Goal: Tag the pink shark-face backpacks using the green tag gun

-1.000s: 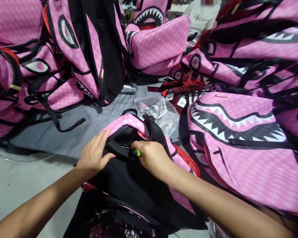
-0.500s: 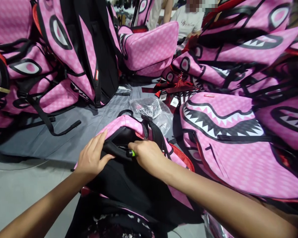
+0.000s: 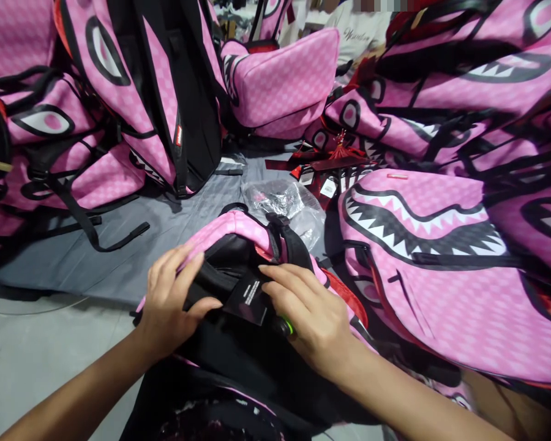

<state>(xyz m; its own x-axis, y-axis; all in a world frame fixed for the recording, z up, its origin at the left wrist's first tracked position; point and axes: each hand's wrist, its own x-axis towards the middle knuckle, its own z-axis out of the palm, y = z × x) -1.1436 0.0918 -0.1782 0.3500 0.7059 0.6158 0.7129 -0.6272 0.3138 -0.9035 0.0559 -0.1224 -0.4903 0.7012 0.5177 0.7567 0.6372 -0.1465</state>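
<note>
A person's 2 bare hands were at a pink and black backpack [image 3: 252, 228], which lay at the near edge of a grey-covered table [image 3: 128, 266]. The left hand [image 3: 169, 303] grasped its upper edge, fingers over the pink rim and thumb towards the dark fabric. The right hand [image 3: 314, 315] kept a small black-and-green tool [image 3: 283, 326] tucked under its palm, fingertips at the side of a black label [image 3: 247, 300] printed in white. Whether those fingertips pinched the label or only rested against it could not be told.

The tool's tip was hidden; if sharp, a slip could have nicked the label, the fabric or the left thumb nearby. With the fingers busy at the label, the tool might also have dropped into the dark folds. A slack left-hand hold could have let the soft rim sag over the label. A forward shove might have pushed the backpack into the crumpled clear plastic [image 3: 287, 205] just beyond.
</note>
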